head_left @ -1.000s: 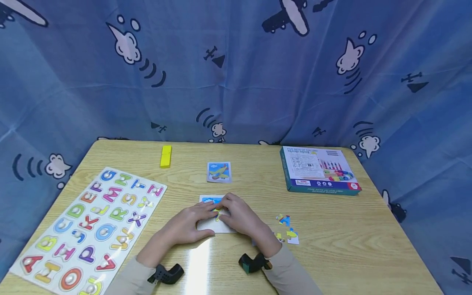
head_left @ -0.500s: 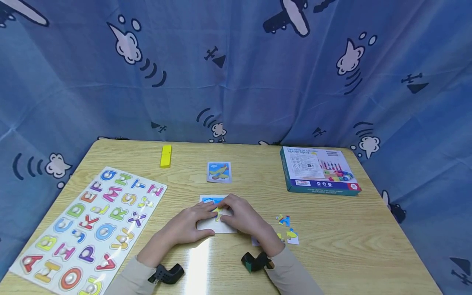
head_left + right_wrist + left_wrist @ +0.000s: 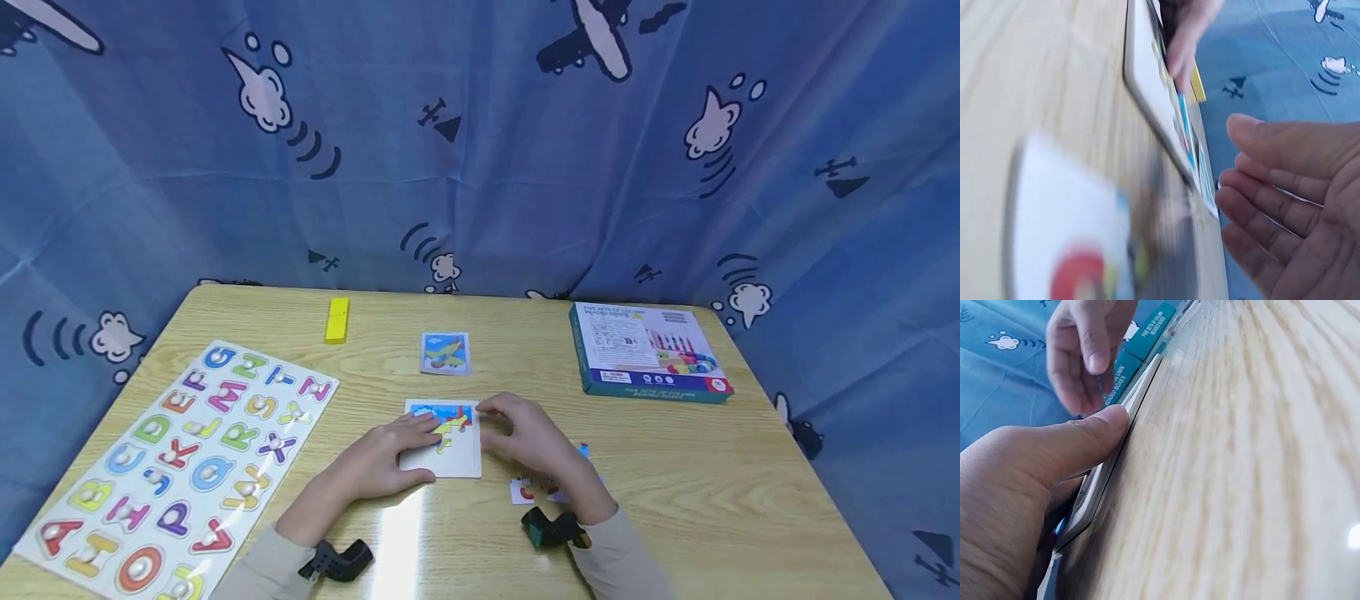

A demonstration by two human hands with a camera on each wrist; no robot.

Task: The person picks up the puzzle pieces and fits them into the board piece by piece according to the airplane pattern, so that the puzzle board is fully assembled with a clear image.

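Observation:
A small square puzzle board (image 3: 463, 465) lies at the table's middle, with part of a yellow plane and blue sky filled in along its upper side. My left hand (image 3: 386, 457) rests on its left part, fingers flat over the picture. In the left wrist view the thumb (image 3: 1094, 437) lies against the board's edge. Just beyond the right edge hovers my right hand (image 3: 531, 435); its relaxed fingers hold nothing in the right wrist view. Loose puzzle pieces (image 3: 522, 492) lie beneath the right forearm, partly hidden; one white piece with red (image 3: 1054, 200) appears blurred up close.
Behind the board lies a card with a plane picture (image 3: 446, 353). A yellow block (image 3: 337, 320) stands at the back left. The large alphabet board (image 3: 258, 379) covers the left side. A flat boxed set (image 3: 652, 352) sits at the back right, before a blue curtain (image 3: 510, 208).
My right hand has drawn off the board to the right, uncovering a red-and-yellow part of the picture. The left hand has stayed in place.

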